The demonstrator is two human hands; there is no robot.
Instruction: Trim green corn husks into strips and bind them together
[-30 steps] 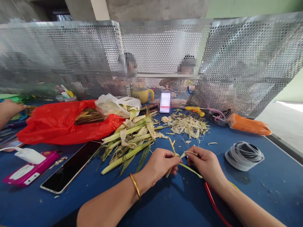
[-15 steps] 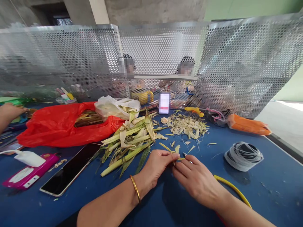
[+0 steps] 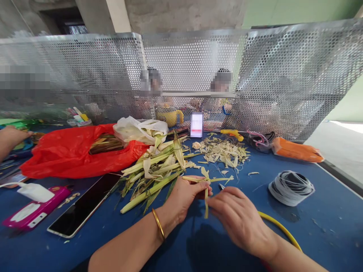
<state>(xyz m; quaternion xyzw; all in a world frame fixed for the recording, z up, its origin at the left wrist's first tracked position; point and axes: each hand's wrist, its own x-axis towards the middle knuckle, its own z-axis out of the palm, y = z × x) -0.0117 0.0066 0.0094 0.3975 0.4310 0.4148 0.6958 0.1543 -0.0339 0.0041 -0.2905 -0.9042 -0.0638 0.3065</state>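
My left hand (image 3: 190,194) pinches pale yellow-green husk strips (image 3: 207,194) between thumb and fingers. The strips cross each other: one end sticks up, others point left and right, and one hangs down. Close to the hanging end is my right hand (image 3: 236,217), its fingers curled. A pointed metal tip (image 3: 221,186) juts out beyond the right hand's fingers; the rest of that tool is hidden, so its kind does not show. Behind my left hand lies a heap of long husks and stalks (image 3: 159,170), and a pile of short scraps (image 3: 227,151) lies farther back.
At left are a red plastic bag (image 3: 65,155), a black phone (image 3: 85,204), a magenta power strip (image 3: 36,207) and another person's hand (image 3: 14,138). A spool of cord (image 3: 291,187), an orange packet (image 3: 296,150) and a yellow glue gun (image 3: 232,133) are at right. Perforated panels (image 3: 195,56) stand behind.
My right hand has drawn back slightly from my left, and its fingers have come off the middle of the strips. The crossed strips now show more fully in my left hand.
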